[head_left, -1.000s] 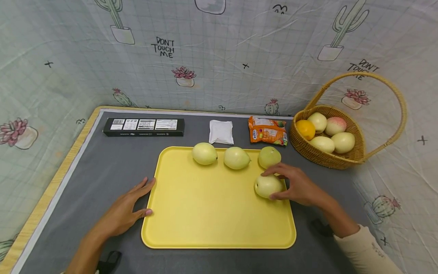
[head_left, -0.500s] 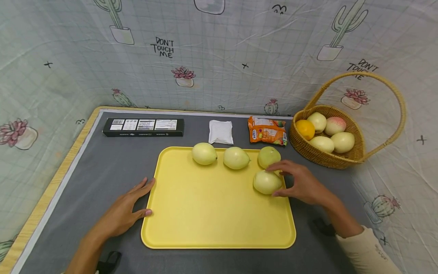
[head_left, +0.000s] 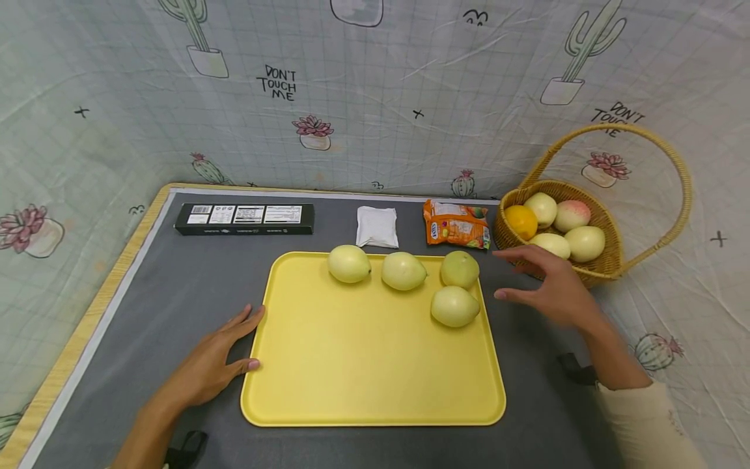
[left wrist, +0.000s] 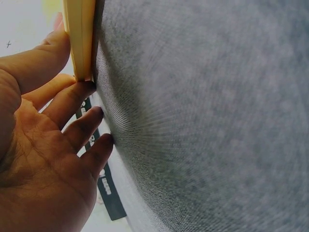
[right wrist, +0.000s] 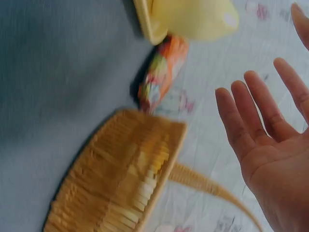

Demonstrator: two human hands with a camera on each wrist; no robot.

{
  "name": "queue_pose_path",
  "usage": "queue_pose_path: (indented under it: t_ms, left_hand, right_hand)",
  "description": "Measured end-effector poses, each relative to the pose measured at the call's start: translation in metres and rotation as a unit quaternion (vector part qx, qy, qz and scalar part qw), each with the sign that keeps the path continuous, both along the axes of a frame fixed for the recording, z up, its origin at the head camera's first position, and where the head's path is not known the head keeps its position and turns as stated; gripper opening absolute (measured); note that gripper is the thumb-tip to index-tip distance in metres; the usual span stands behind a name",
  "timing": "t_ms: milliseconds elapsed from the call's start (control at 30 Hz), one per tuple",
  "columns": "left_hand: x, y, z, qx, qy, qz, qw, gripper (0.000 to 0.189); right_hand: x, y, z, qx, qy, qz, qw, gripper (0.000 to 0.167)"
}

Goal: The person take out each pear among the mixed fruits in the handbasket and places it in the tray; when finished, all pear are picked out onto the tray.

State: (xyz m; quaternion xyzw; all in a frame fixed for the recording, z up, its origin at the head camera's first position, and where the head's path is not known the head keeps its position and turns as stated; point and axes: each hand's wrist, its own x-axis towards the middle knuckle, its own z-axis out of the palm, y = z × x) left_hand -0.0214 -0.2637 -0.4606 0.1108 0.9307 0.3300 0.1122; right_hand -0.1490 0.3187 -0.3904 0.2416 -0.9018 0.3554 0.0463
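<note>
4 pale green fruits (head_left: pixel 403 271) were noted on the yellow tray (head_left: pixel 351 365): 3 stood along its far edge, and the nearest fruit (head_left: pixel 455 306) lay just in front of the corner fruit (head_left: pixel 459 269) at the right. Whether those 2 touched could not be told.

The right hand (head_left: pixel 553 286) was off the tray, above the gap between its right edge and the wicker basket (head_left: pixel 603 275). Its fingers were straightened, apart from the thumb, and held nothing.

The governing relation was judged to be the basket's bearing from that hand. The fingertips pointed left, toward the tray; the basket lay to their right and beyond the knuckles, so it was not ahead of them. In the basket were 1 orange-coloured fruit (head_left: pixel 521 222), 1 pink-flushed fruit (head_left: pixel 573 215) and 3 pale ones. The pale fruit closest to the knuckles (head_left: pixel 551 245) had its long axis roughly left to right. The right hand was clearly the nearer of the 2.

The left hand (head_left: pixel 211 365) was at the tray's left edge, fingers spread, thumb and forefinger touching the rim without clamping it.

Beyond the tray lay a black box (head_left: pixel 245 219), a white packet (head_left: pixel 377 227) and an orange packet (head_left: pixel 456 225).
</note>
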Motion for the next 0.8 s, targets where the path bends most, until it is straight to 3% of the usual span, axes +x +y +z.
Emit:
queue_pose_path:
  t_ms: [167,367,567,800]
  left_hand:
    - [0.001,0.0,0.001,0.0,0.002,0.001,1.0,0.098]
    - [0.001,0.0,0.001,0.0,0.002,0.001,1.0,0.097]
    - [0.001,0.0,0.0,-0.002,0.004,0.0,1.0,0.098]
    - [0.0,0.0,0.001,-0.007,0.004,0.001,1.0,0.098]
  right_hand:
    - [-0.013,0.022,0.004,-0.013,0.003,-0.07,0.9975,0.066]
    - [-0.03,0.047,0.006,-0.03,-0.022,-0.118,0.9923,0.058]
    - [-0.041,0.07,0.008,0.023,-0.032,-0.163,0.9858,0.054]
    - [-0.054,0.083,0.003,0.091,-0.067,-0.187,0.9758,0.061]
